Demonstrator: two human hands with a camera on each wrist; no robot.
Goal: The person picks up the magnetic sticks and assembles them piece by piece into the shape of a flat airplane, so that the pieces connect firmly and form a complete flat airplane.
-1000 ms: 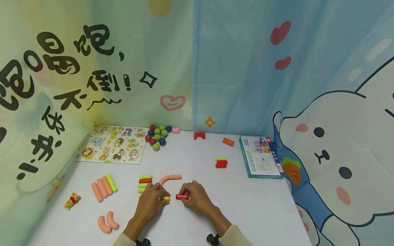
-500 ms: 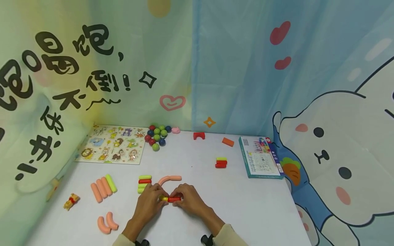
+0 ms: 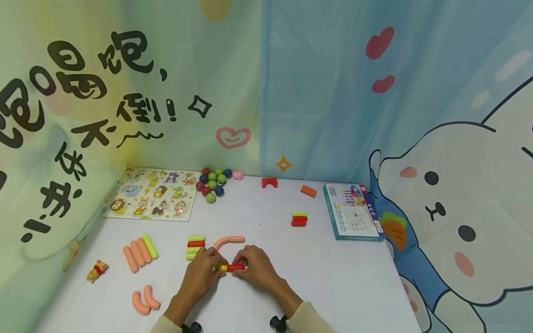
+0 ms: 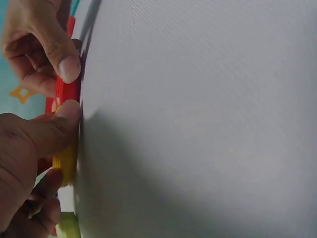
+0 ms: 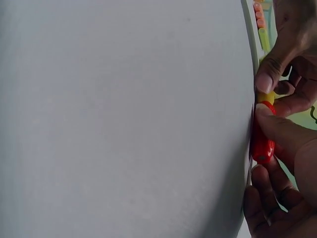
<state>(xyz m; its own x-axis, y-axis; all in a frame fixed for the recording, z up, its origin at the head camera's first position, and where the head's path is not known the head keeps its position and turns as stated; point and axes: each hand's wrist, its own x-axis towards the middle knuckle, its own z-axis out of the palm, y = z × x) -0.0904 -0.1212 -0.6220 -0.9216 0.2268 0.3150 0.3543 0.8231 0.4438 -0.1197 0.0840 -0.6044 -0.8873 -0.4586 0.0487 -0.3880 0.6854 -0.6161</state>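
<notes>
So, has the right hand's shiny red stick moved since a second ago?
Yes, the red stick moved left relative to the curved pink stick, now meeting the yellow stick.

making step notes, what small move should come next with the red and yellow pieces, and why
Probably press the red piece and yellow piece together: the right hand pinches the red one, the left hand the yellow one, and they meet end to end. Whether they are firmly joined, I cannot tell.
</notes>
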